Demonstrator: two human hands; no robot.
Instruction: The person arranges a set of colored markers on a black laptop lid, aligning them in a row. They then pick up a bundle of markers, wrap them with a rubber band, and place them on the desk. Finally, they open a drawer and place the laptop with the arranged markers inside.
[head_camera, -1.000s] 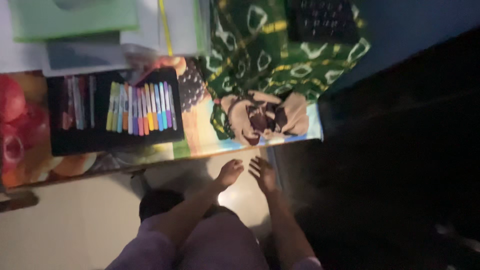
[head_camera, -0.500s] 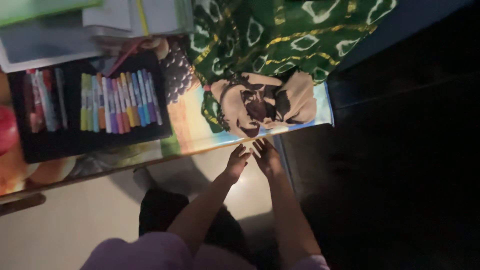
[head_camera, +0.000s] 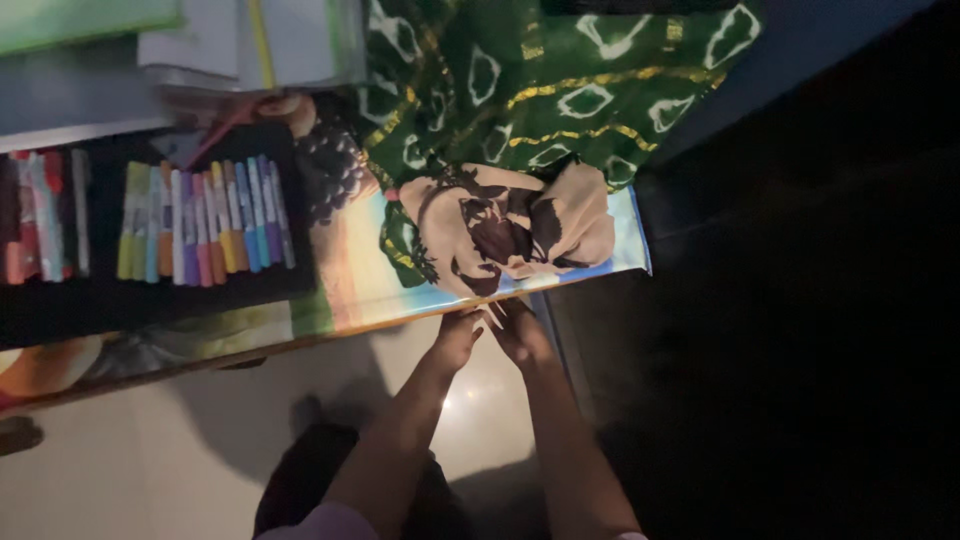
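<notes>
The beige cloth with dark brown print (head_camera: 505, 230) is lying bunched up near the front right corner of the surface (head_camera: 350, 290), just inside its front edge, and both of your hands are reaching up to it from below. Your left hand (head_camera: 455, 338) is sitting at the edge just under the cloth, its fingers (head_camera: 470, 320) loosely spread and pointing up at the cloth's lower hem; whether they are touching it or only the edge, the dim light is not letting you tell. Your right hand (head_camera: 520, 330) is lying right beside the left one, nearly touching it, with its fingers (head_camera: 497, 316) also loosely spread and holding nothing.

Behind the beige cloth, a green fabric with white ring shapes and yellow lines (head_camera: 540, 80) is spreading toward the far side, its folds overlapping the beige cloth's upper edge. The surface is wearing a cover printed with fruit. To the left, a black case (head_camera: 150, 300) is lying open and flat, holding a row of coloured markers (head_camera: 205, 220) side by side. Beyond the case, papers and folders (head_camera: 250, 45) are stacking up. Below the edge, the pale floor (head_camera: 150, 450) is showing.
</notes>
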